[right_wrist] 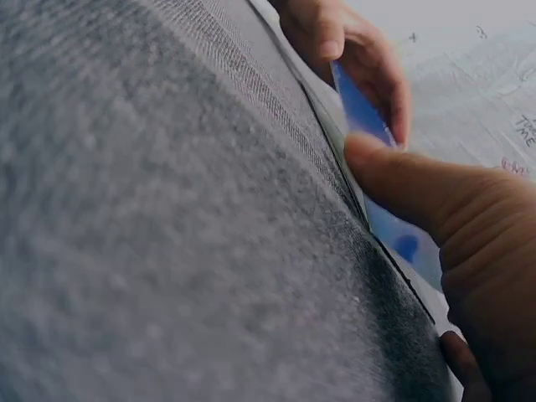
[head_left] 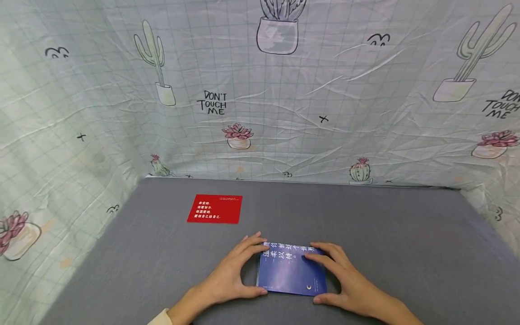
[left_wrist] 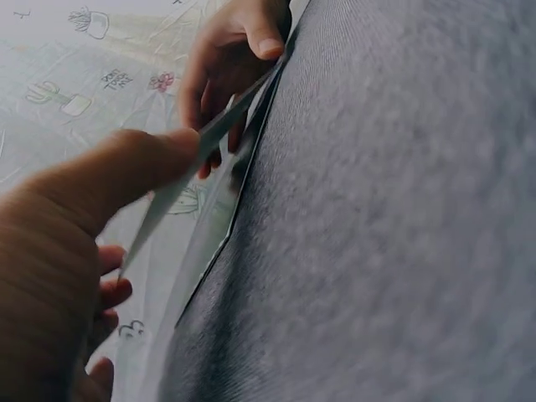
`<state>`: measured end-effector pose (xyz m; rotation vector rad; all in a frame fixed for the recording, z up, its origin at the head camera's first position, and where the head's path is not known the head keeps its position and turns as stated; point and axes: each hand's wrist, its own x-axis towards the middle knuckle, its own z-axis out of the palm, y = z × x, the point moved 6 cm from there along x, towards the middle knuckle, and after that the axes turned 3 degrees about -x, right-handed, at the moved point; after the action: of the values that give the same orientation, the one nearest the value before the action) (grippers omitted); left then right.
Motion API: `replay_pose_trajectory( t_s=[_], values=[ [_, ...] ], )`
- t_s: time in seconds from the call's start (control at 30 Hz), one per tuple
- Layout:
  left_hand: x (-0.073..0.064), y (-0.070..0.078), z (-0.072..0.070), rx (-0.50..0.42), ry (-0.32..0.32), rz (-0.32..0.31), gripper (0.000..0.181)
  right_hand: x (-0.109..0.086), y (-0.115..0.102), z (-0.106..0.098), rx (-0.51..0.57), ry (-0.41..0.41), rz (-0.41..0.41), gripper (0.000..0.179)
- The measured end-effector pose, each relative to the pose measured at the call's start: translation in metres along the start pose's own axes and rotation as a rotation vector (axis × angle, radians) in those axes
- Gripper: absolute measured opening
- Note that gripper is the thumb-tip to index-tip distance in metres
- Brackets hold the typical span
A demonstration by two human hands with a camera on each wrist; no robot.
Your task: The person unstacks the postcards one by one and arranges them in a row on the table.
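Head view: the left hand (head_left: 229, 273) and right hand (head_left: 351, 282), half-curled, held a blue card (head_left: 290, 273) between thumbs at its near edge and fingers at its far side. The card was at the near part of the grey table (head_left: 386, 221); a red card (head_left: 215, 214) lay beyond, leftward. Left wrist view: the left thumb met the card's edge. Right wrist view: the right thumb did likewise; card-to-table contact could not be told.

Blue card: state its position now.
In the head view, the blue card is low, just right of centre, between the left hand and the right hand.
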<state>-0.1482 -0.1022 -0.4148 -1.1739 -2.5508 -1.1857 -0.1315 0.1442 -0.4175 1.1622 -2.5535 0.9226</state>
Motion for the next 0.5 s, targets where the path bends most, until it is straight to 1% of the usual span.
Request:
replay_pose_trajectory(
  t_s=[0.1, 0.17, 0.2, 0.23, 0.33, 0.43, 0.5],
  values=[
    [0.002, 0.004, -0.006, -0.009, 0.032, 0.071, 0.079, 0.002, -0.001, -0.005, 0.005, 0.016, -0.039, 0.08],
    [0.003, 0.005, -0.011, -0.026, 0.042, 0.077, 0.08, 0.004, -0.001, -0.009, 0.004, 0.015, -0.055, 0.081],
    [0.004, 0.005, -0.013, -0.038, 0.043, 0.069, 0.08, 0.005, -0.002, -0.011, 0.001, 0.014, -0.061, 0.081],
    [0.004, 0.004, -0.015, -0.048, 0.042, 0.047, 0.082, 0.007, -0.002, -0.013, -0.001, 0.011, -0.067, 0.081],
    [0.005, 0.001, -0.021, -0.082, 0.028, -0.036, 0.084, 0.011, -0.002, -0.02, -0.024, 0.006, -0.074, 0.079],
    [0.007, 0.0, -0.024, -0.073, 0.014, -0.095, 0.085, 0.014, -0.002, -0.024, -0.057, -0.007, -0.068, 0.077],
    [0.009, 0.0, -0.026, -0.059, 0.007, -0.111, 0.087, 0.016, -0.002, -0.026, -0.072, -0.008, -0.062, 0.076]
  ],
)
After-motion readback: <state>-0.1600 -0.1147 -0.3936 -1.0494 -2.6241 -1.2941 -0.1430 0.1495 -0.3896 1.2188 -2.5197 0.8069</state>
